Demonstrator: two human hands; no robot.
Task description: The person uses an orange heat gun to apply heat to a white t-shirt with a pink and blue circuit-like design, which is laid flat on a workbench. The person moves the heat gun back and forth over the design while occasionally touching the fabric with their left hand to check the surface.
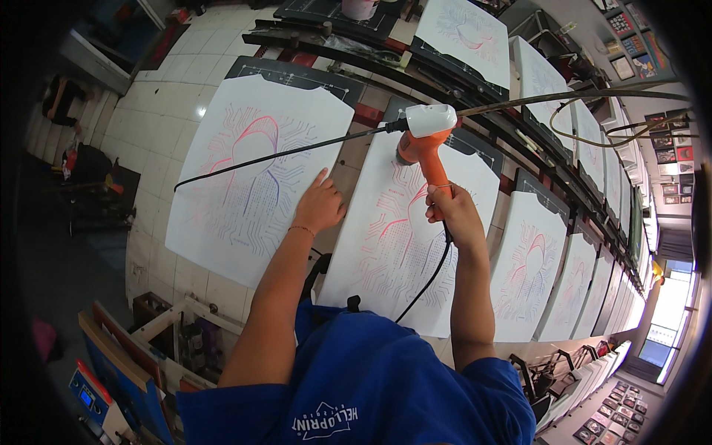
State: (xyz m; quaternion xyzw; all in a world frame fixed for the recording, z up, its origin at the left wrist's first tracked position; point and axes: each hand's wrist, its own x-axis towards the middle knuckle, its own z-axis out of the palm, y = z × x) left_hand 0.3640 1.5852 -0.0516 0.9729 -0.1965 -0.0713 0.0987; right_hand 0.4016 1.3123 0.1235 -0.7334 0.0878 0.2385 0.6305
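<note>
My right hand (pixel 454 211) grips the handle of an orange heat gun (pixel 429 154), fingers wrapped round it. Its dark nozzle is over the upper part of a white printed fabric panel (pixel 356 245) with red and blue circuit-like lines, laid on a dark board. From the handle's base a black cord runs down toward my body. A white plug connector (pixel 431 119) on a cable hides part of the gun's top. My left hand (pixel 320 204) is empty, fingers apart, at the right edge of a second printed panel (pixel 222 178); whether it touches is unclear.
Black cable (pixel 282 154) crosses above the left panel. More printed panels (pixel 528 267) lie on boards to the right and across a dark metal rail (pixel 356 55). Wooden frames (pixel 122 348) stand lower left. A person (pixel 63 100) is at the far left.
</note>
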